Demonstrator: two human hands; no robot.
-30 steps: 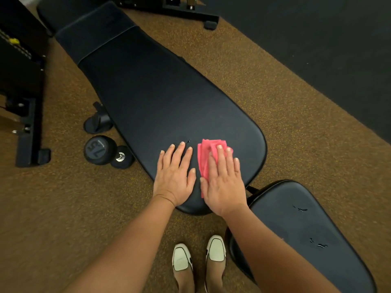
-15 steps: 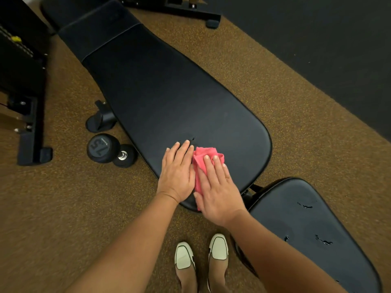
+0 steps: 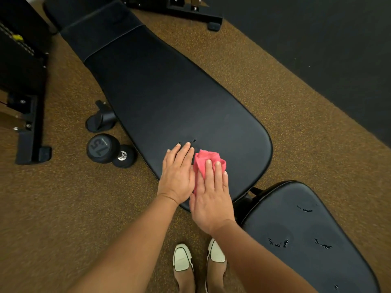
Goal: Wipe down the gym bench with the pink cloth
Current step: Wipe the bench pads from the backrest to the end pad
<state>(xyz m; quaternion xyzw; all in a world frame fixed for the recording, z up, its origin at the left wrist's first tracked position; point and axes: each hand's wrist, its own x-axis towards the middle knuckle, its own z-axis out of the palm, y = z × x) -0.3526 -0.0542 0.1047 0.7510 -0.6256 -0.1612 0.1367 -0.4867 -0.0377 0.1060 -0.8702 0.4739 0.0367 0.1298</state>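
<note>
Bunched pink cloth tighter since a second ago; pinned under flat, close-fingered right hand at gym bench 6 o'clock end, left hand flat alongside at 9 o'clock. Best spread it, then sweep toward 11 o'clock

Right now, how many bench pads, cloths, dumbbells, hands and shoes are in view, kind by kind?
Bench pads: 2 (back pad, seat pad)
Pink cloth: 1
Dumbbell: 1
Hands: 2 (left hand, right hand)
Shoes: 2 (left shoe, right shoe)
Total: 8
</note>
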